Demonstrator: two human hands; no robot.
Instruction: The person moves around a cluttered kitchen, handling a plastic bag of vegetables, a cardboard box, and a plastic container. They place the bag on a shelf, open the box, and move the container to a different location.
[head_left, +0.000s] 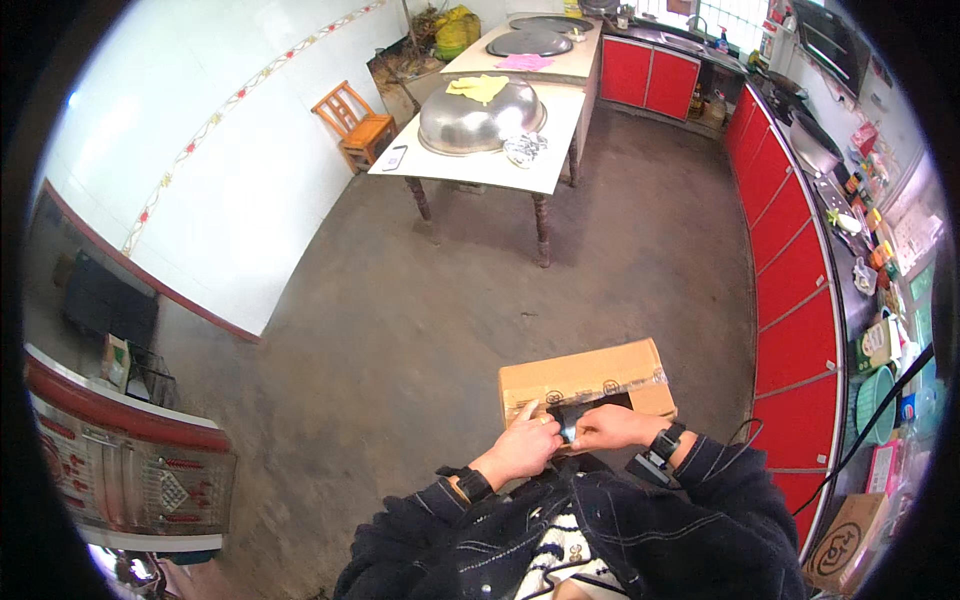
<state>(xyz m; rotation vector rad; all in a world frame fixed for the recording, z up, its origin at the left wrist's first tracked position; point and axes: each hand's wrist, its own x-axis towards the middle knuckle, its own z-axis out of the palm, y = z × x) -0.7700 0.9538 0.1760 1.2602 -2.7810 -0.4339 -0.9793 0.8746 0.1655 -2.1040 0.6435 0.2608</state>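
In front of my torso is a brown cardboard box (581, 367) with clear tape and printed dark marks along its upper face. A black, glossy patch (619, 405) shows on the side facing me; whether it is a label or an opening, I cannot tell. My left hand (525, 444) grips the near left part of the box, thumb stretched over the cardboard and fingers curled by the patch. At the patch's right, my right hand (611, 427) pinches the near edge, its fingertips partly hidden. Both wrists wear black straps, and a small dark device hangs by the right one.
Ahead stands a white-topped table (480, 166) bearing an upturned metal basin (480, 124), a yellow cloth and a phone (394, 157). Red cabinets (795, 330) with a cluttered counter run along my right. A wooden chair (356, 124) is by the wall; a door panel (142, 472) is at left.
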